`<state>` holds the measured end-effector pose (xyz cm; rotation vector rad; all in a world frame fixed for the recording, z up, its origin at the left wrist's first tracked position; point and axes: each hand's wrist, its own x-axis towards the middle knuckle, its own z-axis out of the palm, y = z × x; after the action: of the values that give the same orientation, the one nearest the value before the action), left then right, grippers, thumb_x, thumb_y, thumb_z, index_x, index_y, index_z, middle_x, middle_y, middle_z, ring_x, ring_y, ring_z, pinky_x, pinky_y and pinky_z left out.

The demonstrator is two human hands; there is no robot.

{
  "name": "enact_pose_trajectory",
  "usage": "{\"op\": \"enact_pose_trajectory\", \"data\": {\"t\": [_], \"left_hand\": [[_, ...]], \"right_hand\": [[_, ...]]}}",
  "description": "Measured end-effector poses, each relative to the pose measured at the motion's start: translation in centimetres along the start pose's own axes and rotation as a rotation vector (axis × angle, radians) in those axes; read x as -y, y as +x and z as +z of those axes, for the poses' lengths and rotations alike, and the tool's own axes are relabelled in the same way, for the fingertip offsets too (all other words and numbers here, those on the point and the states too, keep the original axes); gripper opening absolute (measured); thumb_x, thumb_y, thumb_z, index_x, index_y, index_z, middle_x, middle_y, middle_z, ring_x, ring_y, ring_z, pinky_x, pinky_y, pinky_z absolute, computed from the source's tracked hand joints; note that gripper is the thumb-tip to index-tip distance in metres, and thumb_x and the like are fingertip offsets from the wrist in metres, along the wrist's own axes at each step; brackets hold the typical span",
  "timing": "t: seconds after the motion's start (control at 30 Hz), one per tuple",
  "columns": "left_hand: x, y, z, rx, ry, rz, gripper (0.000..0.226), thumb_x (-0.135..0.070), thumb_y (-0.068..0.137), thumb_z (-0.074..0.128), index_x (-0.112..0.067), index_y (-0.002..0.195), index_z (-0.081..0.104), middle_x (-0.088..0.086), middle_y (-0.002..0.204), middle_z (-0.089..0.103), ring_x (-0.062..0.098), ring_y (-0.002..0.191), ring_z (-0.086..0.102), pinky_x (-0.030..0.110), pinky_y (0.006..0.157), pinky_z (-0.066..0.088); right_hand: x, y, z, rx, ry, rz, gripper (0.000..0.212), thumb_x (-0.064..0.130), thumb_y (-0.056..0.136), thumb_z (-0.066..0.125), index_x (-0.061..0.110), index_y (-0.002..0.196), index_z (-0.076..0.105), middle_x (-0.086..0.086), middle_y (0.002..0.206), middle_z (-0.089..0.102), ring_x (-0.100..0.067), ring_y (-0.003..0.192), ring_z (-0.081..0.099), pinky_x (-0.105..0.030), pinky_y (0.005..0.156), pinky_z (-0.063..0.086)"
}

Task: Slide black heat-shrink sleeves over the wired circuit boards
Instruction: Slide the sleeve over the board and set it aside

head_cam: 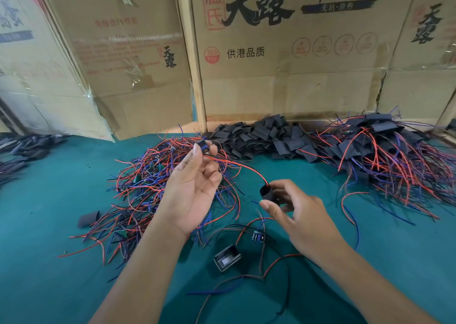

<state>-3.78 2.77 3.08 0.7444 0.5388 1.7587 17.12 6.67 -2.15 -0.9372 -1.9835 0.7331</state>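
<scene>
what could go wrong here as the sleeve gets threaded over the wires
1. The right hand holds the black sleeve with only the red wire plainly entering it; a blue or black lead may be left outside.
2. The left hand pinches the circuit board at its fingertips, so a tug could pull it loose.
3. The board hangs over the tangled wire pile, so trailing leads might snag.

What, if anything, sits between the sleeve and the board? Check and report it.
Nothing visible blocks it. The right hand holds the black sleeve with the red wire entering its open mouth; that wire runs free through the air up to the circuit board pinched in the left hand.
</scene>
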Motion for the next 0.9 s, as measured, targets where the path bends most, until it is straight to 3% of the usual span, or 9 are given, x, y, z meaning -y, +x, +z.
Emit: {"op": "enact_pose_trajectory", "data": {"t": [0.1, 0.2, 0.37, 0.47, 0.6, 0.67, 0.77, 0.83, 0.9], "left_hand": [[0.8, -0.3, 0.3, 0.012, 0.066, -0.029, 0.016, -0.026, 0.093, 0.055, -0.013, 0.099, 0.062, 0.001, 0.093, 0.067, 0.008, 0.063, 0.046, 0.019, 0.057, 0.041], [2.3, -0.9, 1.0, 0.041, 0.158, -0.081, 0.017, -0.026, 0.093, 0.054, -0.015, 0.103, 0.062, 0.001, 0.095, 0.068, 0.009, 0.066, 0.048, 0.021, 0.059, 0.040], [4.2, -1.6, 1.5, 0.016, 0.304, -0.076, 0.016, -0.027, 0.087, 0.065, -0.018, 0.099, 0.062, 0.003, 0.111, 0.068, 0.015, 0.091, 0.055, 0.030, 0.076, 0.038], [5.2, -2.0, 2.0, 0.001, 0.297, -0.112, 0.036, -0.032, 0.073, 0.078, -0.014, 0.101, 0.062, 0.007, 0.114, 0.064, 0.023, 0.104, 0.052, 0.040, 0.089, 0.036], [6.0, -2.4, 2.6, 0.012, 0.272, -0.142, 0.014, -0.025, 0.071, 0.081, -0.023, 0.083, 0.075, 0.004, 0.099, 0.069, 0.016, 0.090, 0.063, 0.032, 0.087, 0.044], [6.0, -2.5, 2.6, -0.019, 0.283, -0.146, 0.016, -0.025, 0.073, 0.079, -0.020, 0.087, 0.073, 0.006, 0.099, 0.068, 0.017, 0.087, 0.062, 0.033, 0.085, 0.042], [5.8, -2.5, 3.1, -0.029, 0.343, -0.181, 0.039, -0.040, 0.082, 0.073, -0.011, 0.107, 0.067, 0.010, 0.103, 0.065, 0.020, 0.093, 0.058, 0.036, 0.084, 0.041], [5.6, -2.6, 3.2, -0.054, 0.351, -0.196, 0.040, -0.045, 0.079, 0.068, -0.013, 0.102, 0.069, 0.008, 0.099, 0.067, 0.017, 0.089, 0.061, 0.032, 0.079, 0.044], [5.6, -2.6, 3.1, -0.039, 0.325, -0.200, 0.027, -0.039, 0.079, 0.066, -0.016, 0.093, 0.070, 0.005, 0.093, 0.068, 0.015, 0.085, 0.063, 0.031, 0.078, 0.046]], "right_hand": [[0.2, 0.0, -0.1, -0.032, -0.090, -0.021, 0.046, 0.066, 0.082, 0.049, 0.032, 0.112, 0.056, 0.014, 0.094, 0.070, -0.011, 0.091, 0.067, -0.039, 0.078, 0.054], [0.5, -0.1, -0.3, -0.053, -0.177, -0.070, 0.051, 0.070, 0.083, 0.042, 0.032, 0.115, 0.052, 0.006, 0.096, 0.070, -0.022, 0.093, 0.065, -0.042, 0.077, 0.052], [1.3, -0.2, -0.5, -0.140, -0.287, -0.180, 0.041, 0.059, 0.091, 0.051, 0.025, 0.114, 0.056, 0.008, 0.094, 0.067, -0.021, 0.090, 0.058, -0.025, 0.077, 0.039], [1.9, -0.3, -0.5, -0.144, -0.292, -0.206, 0.042, 0.056, 0.090, 0.050, 0.023, 0.114, 0.057, 0.010, 0.095, 0.068, -0.020, 0.087, 0.060, -0.026, 0.075, 0.042], [2.2, -0.3, -0.8, -0.113, -0.188, -0.196, 0.039, 0.053, 0.092, 0.054, 0.024, 0.119, 0.057, 0.015, 0.100, 0.068, -0.013, 0.091, 0.064, -0.037, 0.077, 0.053], [2.2, -0.3, -1.0, -0.125, -0.170, -0.191, 0.036, 0.049, 0.092, 0.056, 0.026, 0.119, 0.056, 0.017, 0.102, 0.066, -0.007, 0.093, 0.063, -0.033, 0.078, 0.052], [2.3, -0.4, -0.9, -0.135, -0.202, -0.210, 0.032, 0.044, 0.091, 0.059, 0.031, 0.121, 0.054, 0.019, 0.104, 0.064, 0.000, 0.094, 0.058, -0.019, 0.077, 0.047], [2.4, -0.5, -0.8, -0.146, -0.238, -0.230, 0.034, 0.041, 0.090, 0.060, 0.028, 0.120, 0.056, 0.018, 0.104, 0.064, 0.001, 0.091, 0.056, -0.013, 0.073, 0.040], [2.6, -0.5, -0.7, -0.164, -0.252, -0.242, 0.033, 0.038, 0.088, 0.062, 0.023, 0.118, 0.059, 0.019, 0.098, 0.061, 0.002, 0.085, 0.052, -0.010, 0.069, 0.035]]}}
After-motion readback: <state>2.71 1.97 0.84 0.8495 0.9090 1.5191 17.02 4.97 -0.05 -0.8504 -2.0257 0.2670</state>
